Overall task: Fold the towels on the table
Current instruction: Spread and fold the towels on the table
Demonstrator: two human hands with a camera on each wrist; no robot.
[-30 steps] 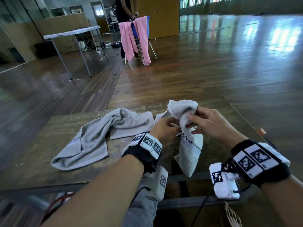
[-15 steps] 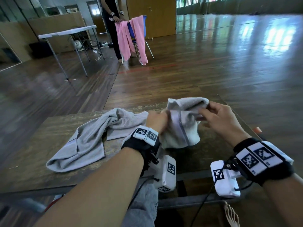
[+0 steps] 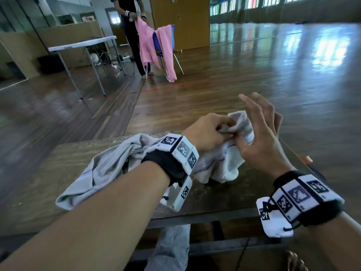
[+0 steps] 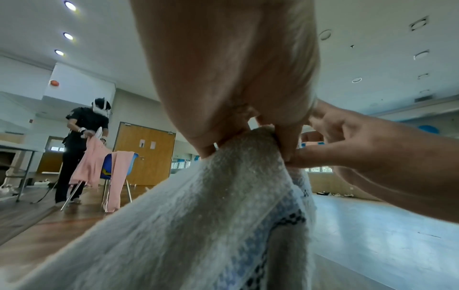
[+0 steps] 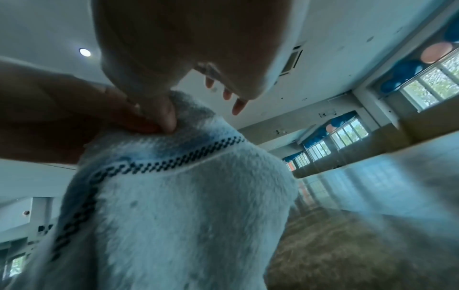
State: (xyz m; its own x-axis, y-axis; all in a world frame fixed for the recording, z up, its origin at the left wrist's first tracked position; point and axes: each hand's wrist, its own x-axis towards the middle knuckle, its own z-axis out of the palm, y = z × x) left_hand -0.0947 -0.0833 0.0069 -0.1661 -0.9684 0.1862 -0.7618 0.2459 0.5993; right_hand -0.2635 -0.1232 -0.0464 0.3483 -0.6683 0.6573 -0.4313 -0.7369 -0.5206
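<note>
A white towel (image 3: 220,165) with a dark checkered stripe hangs bunched from my left hand (image 3: 224,132), which pinches its top edge above the wooden table (image 3: 39,173); its lower part rests on the table. My right hand (image 3: 254,124) is close beside it, fingers straight and spread, thumb touching the towel next to the left fingertips. The left wrist view shows my left hand (image 4: 248,137) pinching the white towel (image 4: 198,225). In the right wrist view the right thumb (image 5: 166,115) presses the white towel (image 5: 186,206). A grey towel (image 3: 109,167) lies crumpled on the table's left.
The table's near edge (image 3: 205,216) runs just below my wrists and its right edge lies close to my right hand. Beyond it, on the wooden floor, a person (image 3: 130,36) handles pink cloths (image 3: 148,45) at a blue chair, beside a white folding table (image 3: 82,45).
My hands have come together at the top of the white towel. The right hand has let go of the cloth and spread its fingers. The left hand keeps its pinch.
</note>
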